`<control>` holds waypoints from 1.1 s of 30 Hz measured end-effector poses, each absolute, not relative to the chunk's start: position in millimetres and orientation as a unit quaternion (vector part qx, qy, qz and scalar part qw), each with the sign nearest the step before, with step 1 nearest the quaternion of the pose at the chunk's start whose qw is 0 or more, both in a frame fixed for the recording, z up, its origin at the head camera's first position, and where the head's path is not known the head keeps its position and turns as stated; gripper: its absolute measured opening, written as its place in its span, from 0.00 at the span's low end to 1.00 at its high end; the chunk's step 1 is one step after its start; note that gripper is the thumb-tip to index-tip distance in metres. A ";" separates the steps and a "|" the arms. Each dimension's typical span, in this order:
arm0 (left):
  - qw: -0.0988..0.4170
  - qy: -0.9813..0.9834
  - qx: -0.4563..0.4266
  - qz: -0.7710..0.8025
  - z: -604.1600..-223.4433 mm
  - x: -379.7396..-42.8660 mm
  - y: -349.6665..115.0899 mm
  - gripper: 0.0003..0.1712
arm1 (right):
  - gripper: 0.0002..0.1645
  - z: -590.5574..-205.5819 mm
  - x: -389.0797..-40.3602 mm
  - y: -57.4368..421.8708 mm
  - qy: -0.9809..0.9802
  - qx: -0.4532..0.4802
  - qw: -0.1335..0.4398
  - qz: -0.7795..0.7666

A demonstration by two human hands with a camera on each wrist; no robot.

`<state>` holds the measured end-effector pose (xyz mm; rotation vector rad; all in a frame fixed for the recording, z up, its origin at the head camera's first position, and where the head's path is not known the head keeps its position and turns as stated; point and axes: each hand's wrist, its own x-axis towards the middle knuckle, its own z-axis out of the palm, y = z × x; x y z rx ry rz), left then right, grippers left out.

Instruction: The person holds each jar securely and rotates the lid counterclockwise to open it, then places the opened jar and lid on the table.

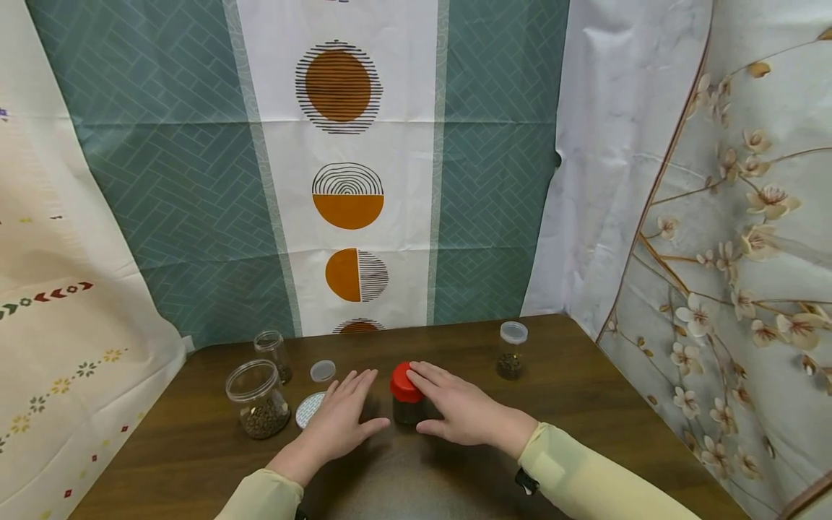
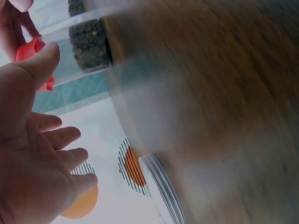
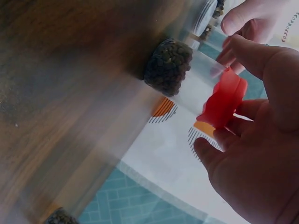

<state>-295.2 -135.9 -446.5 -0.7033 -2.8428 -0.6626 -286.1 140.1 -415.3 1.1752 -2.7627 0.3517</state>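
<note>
A clear jar with a scalloped red lid (image 1: pixel 406 384) stands upright on the table, with dark pellets (image 3: pixel 168 67) in its bottom. My right hand (image 1: pixel 460 408) is at its right side, the fingers reaching over the edge of the lid and the thumb spread away. In the right wrist view, the fingertips sit right at the red lid (image 3: pixel 226 95). My left hand (image 1: pixel 341 422) hovers to the left of the jar with fingers extended and holds nothing. Its thumb overlaps the red lid (image 2: pixel 32 49) in the left wrist view.
At left stand a wide uncapped jar of pellets (image 1: pixel 263 415) and a smaller uncapped jar (image 1: pixel 271 350). A small clear lid (image 1: pixel 323 370) and a larger white disc (image 1: pixel 308 409), partly behind my left hand, lie nearby. A capped jar (image 1: pixel 511 354) stands back right. Curtains (image 1: pixel 494 180) hang behind.
</note>
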 end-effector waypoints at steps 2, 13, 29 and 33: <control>0.066 -0.943 -0.237 -0.225 -447.3 -295.9 -134.3 0.53 | 0.53 -416.5 -285.2 140.5 -0.912 0.388 0.058 0.123; 0.043 -0.931 -0.255 -0.258 -445.9 -301.3 -119.7 0.53 | 0.52 -418.7 -281.5 147.7 -0.910 0.377 0.051 0.165; 0.017 -0.919 -0.278 -0.279 -451.9 -312.0 -101.2 0.55 | 0.52 -426.5 -276.5 163.0 -0.911 0.328 0.018 0.250; 0.014 -0.917 -0.285 -0.279 -453.0 -313.8 -99.6 0.53 | 0.52 -426.8 -274.4 161.8 -0.909 0.321 0.006 0.267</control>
